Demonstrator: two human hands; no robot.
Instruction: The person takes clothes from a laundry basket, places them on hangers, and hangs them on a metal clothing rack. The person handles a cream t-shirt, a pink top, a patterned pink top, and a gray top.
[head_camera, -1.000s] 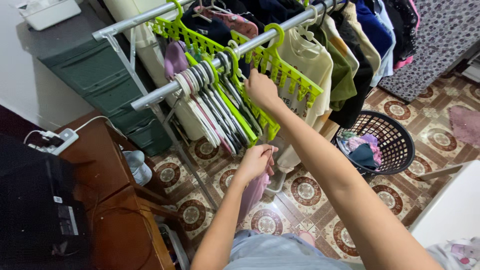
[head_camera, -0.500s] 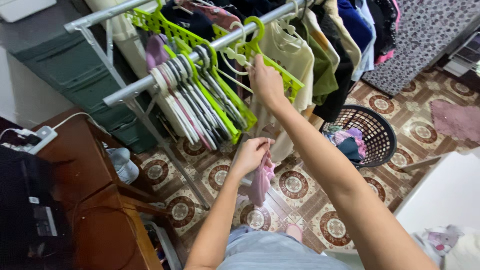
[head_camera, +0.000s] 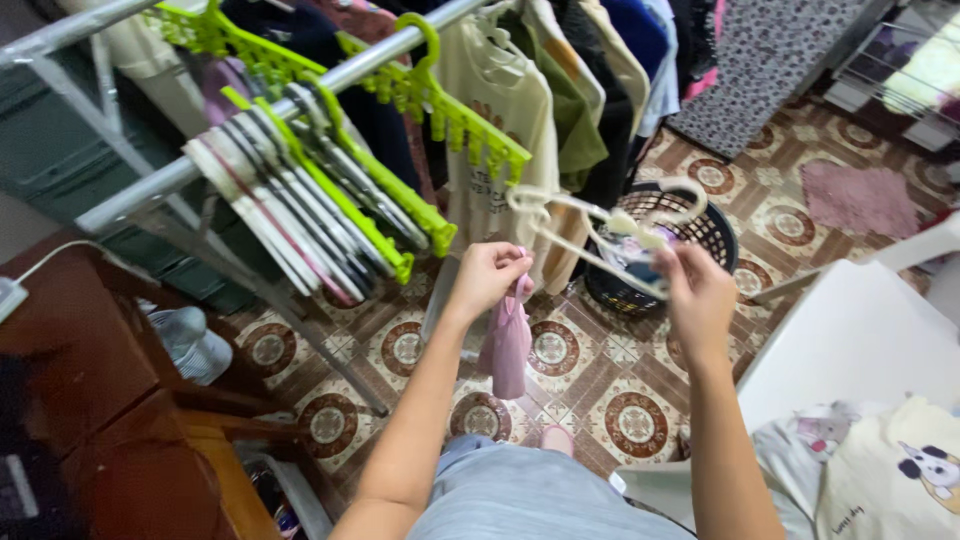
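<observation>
The right hand (head_camera: 700, 295) has come away from the clothes rail (head_camera: 330, 85), where it was reaching a second ago, and now grips a white plastic hanger (head_camera: 590, 225) it has lifted off. The hanger floats in mid-air at about two o'clock from the left hand (head_camera: 485, 275), tilted, its hook end toward the right above the dark laundry basket (head_camera: 715, 235). So the hanger is free of the rack and close to the garment, no longer among the others.

The left hand is closed in a pinch on the top edge of a small pink garment (head_camera: 507, 345), which hangs straight down over the patterned tile floor (head_camera: 600, 390). Hanger and garment are near each other; one tip of the hanger sits just beside the left fingers, though whether they touch cannot be told.

At ten o'clock from the hands, a bunch of empty hangers (head_camera: 290, 220) in white, grey and green remains on the rail, with green clip hangers (head_camera: 455, 115) beside them. A cream T-shirt (head_camera: 495, 130) and darker clothes hang at twelve o'clock. A brown wooden counter (head_camera: 110, 400) lies at eight o'clock, and folded laundry with a cartoon print (head_camera: 885, 475) at four o'clock.
</observation>
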